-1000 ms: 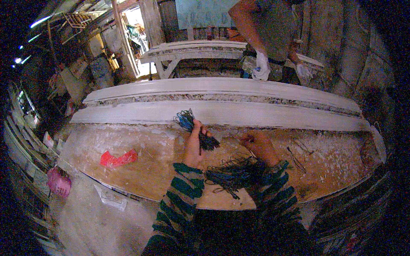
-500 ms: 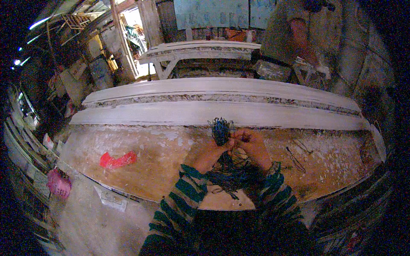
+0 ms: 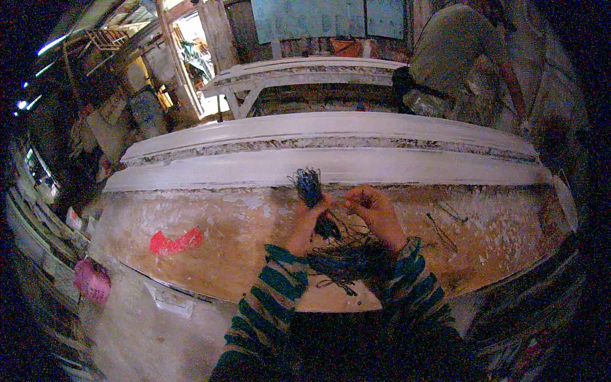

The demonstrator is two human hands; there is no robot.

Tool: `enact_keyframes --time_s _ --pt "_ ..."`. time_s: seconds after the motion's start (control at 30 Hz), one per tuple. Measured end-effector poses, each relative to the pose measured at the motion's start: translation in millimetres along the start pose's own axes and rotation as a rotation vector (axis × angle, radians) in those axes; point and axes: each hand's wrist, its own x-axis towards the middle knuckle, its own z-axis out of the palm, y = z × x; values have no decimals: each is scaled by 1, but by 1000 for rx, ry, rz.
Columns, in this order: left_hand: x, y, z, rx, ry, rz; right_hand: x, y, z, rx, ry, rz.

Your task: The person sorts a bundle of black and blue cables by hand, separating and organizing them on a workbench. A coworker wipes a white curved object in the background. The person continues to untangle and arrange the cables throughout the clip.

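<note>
pink bag [image 3: 91, 279] hangs off the near left edge, red scrap [image 3: 175, 241] lies on the stained bench [image 3: 210, 254] well left of my hands. my left hand [image 3: 310, 219] is closed round a tuft of dark wire strands [image 3: 310, 186], ends fanning up toward the white moulding [image 3: 331, 167]. my right hand [image 3: 374, 213] just beside it, fingertips pinched on a strand. loose wire pile [image 3: 347, 258] between my wrists. another person [image 3: 464, 57] far right

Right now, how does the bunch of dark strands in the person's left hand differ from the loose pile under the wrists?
The bunch is gathered tight and stands upright above the left hand; the pile lies spread and tangled on the worktop. The bunch is small and looks bluish at its tip; the pile is wider and darker. Both look like thin dark strands.
</note>
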Motion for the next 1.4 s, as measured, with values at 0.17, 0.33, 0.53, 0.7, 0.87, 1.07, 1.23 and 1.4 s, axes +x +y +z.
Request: enact_keyframes --time_s 0.17,0.33,0.53,0.7,0.87,1.07,1.23,1.4 --pt "5 2 -4 -402 103 1 -7 -10 -34 -1093 -257 150" --pt "14 -1 -15 -535 34 -38 -5 3 -50 -1134 -442 254" --pt "18 -10 -17 -482 -19 -2 -1 21 -54 -964 -420 216" --pt "13 -9 -13 -300 -24 -3 5 21 -50 -674 -170 56" --pt "0 2 -2 74 -15 22 8 20 -38 -493 -124 94" --pt "-6 6 14 -53 -203 82 3 9 -13 -326 -171 -47" --pt "-3 1 10 -74 -218 12 -1 -3 -3 -258 -157 47" --pt "3 -5 3 0 -104 7 -3 -2 -6 -353 -130 50"
